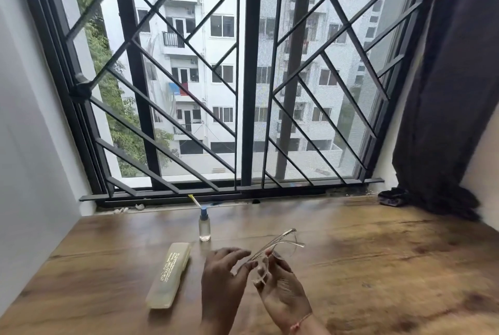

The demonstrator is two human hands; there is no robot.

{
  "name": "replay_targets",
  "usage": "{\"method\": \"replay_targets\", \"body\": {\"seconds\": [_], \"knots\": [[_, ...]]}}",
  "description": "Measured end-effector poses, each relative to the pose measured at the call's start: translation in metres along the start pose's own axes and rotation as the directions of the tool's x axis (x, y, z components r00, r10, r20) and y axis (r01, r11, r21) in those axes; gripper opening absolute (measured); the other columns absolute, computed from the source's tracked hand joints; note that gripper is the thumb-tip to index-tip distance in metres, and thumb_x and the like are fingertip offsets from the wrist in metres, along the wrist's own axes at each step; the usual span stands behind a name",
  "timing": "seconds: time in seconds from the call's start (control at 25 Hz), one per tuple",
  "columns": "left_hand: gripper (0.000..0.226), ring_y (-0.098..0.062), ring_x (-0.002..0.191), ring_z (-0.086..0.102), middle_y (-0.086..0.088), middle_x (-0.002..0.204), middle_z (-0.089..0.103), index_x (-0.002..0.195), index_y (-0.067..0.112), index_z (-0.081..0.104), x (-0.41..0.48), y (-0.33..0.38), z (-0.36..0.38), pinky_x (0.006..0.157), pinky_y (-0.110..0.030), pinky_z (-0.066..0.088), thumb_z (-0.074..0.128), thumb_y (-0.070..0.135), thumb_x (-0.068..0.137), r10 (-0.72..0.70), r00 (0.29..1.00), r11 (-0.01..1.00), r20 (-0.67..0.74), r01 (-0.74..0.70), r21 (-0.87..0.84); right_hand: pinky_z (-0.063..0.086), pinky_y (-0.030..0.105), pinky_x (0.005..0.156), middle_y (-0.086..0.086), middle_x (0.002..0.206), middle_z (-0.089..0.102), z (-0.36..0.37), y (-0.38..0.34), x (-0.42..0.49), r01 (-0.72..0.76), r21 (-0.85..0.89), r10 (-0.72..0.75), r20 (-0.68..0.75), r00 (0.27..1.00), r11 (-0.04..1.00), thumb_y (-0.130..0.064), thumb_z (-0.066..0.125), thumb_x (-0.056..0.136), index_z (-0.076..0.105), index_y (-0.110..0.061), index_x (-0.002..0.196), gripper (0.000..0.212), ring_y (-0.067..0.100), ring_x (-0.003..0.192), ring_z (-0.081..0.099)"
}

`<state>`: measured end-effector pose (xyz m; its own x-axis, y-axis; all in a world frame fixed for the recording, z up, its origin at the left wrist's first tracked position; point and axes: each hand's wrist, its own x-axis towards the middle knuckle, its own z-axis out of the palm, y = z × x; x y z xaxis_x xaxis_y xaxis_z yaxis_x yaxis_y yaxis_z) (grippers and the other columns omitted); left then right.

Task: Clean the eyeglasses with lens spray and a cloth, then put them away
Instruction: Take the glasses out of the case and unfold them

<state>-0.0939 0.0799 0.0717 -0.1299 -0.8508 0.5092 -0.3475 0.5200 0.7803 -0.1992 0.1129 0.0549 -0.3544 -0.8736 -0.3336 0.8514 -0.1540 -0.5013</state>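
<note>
Head view looks down on my two hands over the wooden table [378, 267]; my right hand [283, 291] pinches the clear frame of the eyeglasses [279, 240] between thumb and fingers, and holds them a little above the table, in front of me; my left hand [224, 272] has its fingers relaxed and spread, and only the thumb tip touches the frame. The spray bottle [204, 228], with a blue cap, stands upright behind my hands, near the window; the pale glasses case [168, 275] lies closed on the table, just beside my left hand; a dark curtain [445, 91] hangs at the right.
</note>
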Motion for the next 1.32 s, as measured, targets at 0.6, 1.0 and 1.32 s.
{"method": "replay_targets", "body": {"seconds": [0.6, 1.0, 1.32], "knots": [[0.022, -0.006, 0.071, 0.049, 0.008, 0.063, 0.069, 0.063, 0.016, 0.073, 0.011, -0.009, -0.004, 0.066, -0.020, 0.042, 0.088, 0.004, 0.053, 0.211, 0.978, 0.956, -0.002, -0.206, 0.211, 0.029, 0.014, 0.036, -0.006, 0.057, 0.067, -0.025, -0.051, 0.008, 0.208, -0.252, -0.244, -0.120, 0.962, 0.945, 0.006, 0.060, 0.074, 0.077, -0.014, 0.066, 0.028, 0.002, 0.040, 0.043], [0.022, -0.019, 0.062, 0.061, 0.008, 0.064, 0.069, 0.063, 0.016, 0.071, 0.014, -0.002, -0.009, 0.068, -0.023, 0.042, 0.089, 0.009, 0.052, 0.393, 0.913, 0.825, 0.109, -0.402, 0.397, 0.050, 0.034, 0.057, -0.009, 0.072, 0.069, 0.014, -0.081, -0.022, 0.559, -0.505, -0.302, 0.857, 0.418, -0.658, -0.015, 0.086, 0.058, 0.077, -0.025, 0.077, 0.023, 0.021, 0.069, 0.058], [0.023, -0.017, 0.064, 0.060, 0.007, 0.063, 0.068, 0.062, 0.015, 0.071, 0.014, 0.000, -0.014, 0.069, -0.022, 0.043, 0.090, 0.009, 0.051, 0.441, 0.892, 0.801, 0.100, -0.442, 0.403, 0.048, 0.027, 0.069, -0.004, 0.076, 0.073, 0.014, -0.085, -0.023, 0.581, -0.602, -0.177, 0.762, 0.623, -0.548, -0.007, 0.074, 0.074, 0.077, -0.017, 0.082, 0.014, 0.019, 0.075, 0.057]]}}
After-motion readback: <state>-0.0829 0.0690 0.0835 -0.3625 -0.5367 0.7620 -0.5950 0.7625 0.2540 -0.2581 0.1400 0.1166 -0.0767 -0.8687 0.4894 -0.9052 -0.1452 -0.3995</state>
